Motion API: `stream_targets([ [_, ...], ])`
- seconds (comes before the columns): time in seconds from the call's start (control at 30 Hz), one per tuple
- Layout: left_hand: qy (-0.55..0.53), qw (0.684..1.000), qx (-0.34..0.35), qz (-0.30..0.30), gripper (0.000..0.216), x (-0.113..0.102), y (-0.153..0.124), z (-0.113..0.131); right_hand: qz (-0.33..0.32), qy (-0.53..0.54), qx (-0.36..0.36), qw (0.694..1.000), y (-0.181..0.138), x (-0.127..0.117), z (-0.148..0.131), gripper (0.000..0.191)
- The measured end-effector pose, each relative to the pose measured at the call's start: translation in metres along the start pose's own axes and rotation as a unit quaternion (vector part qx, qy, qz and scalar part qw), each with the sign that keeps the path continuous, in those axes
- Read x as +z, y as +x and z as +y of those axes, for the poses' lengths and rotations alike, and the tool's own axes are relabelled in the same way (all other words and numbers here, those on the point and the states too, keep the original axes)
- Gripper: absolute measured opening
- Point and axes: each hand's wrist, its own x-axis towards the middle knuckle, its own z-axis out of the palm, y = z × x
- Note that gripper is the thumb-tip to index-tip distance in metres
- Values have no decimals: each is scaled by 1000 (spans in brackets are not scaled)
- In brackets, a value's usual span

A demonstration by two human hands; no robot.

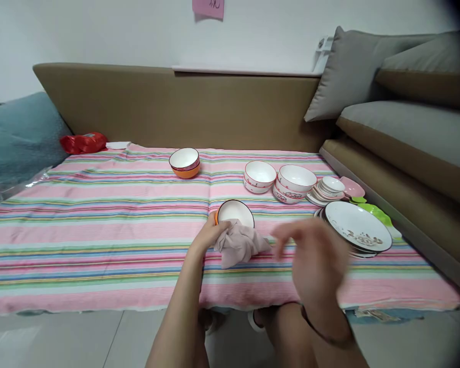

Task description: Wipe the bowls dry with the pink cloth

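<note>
My left hand (210,232) is closed around the side of a bowl (235,212) with a white inside, a dark rim and an orange outside. The bowl is tilted, its opening facing me. A pale greyish-pink cloth (240,245) drapes over the bowl's near edge, and my left fingers are partly hidden by it. To the right, apart from the cloth, my right hand (316,255) is raised and smeared by motion. Its fingers point left, and nothing shows in it. Behind it lies a stack of white plates (358,225) with dark rims and a floral print.
Farther back stand two stacked bowls (184,159), white bowls with red rims (259,174), more white bowls (296,179) and small dishes (331,185). Pink (351,187) and green dishes (375,212) lie at right. A red package (84,143) rests far left. Cushions (414,122) rise at right.
</note>
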Motion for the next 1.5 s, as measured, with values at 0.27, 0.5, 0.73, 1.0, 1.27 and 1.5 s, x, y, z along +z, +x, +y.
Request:
stream_targets([
  [0.27, 13, 996, -85, -22, 57, -2, -6, 4, -174, -91, -54, 979, 39, 73, 90, 18],
  [0.5, 91, 996, -15, -2, 46, 3, -10, 5, -249, -165, -116, 947, 41, 80, 96, 29],
  [0.73, 75, 997, 14, 19, 41, 3, -10, 1, -236, -335, -142, 901, 26, 83, 108, 79],
  [1.0, 80, 995, -22, 62, 41, 10, -13, 5, -239, -270, -101, 927, 20, 92, 95, 29],
  [1.27, 62, 997, -11, 47, 41, 25, -13, 13, -211, -346, -68, 912, 29, 94, 102, 76],
  [1.5, 58, 994, -39, 86, 44, 21, -6, 10, -137, -255, -79, 954, 28, 96, 98, 28],
])
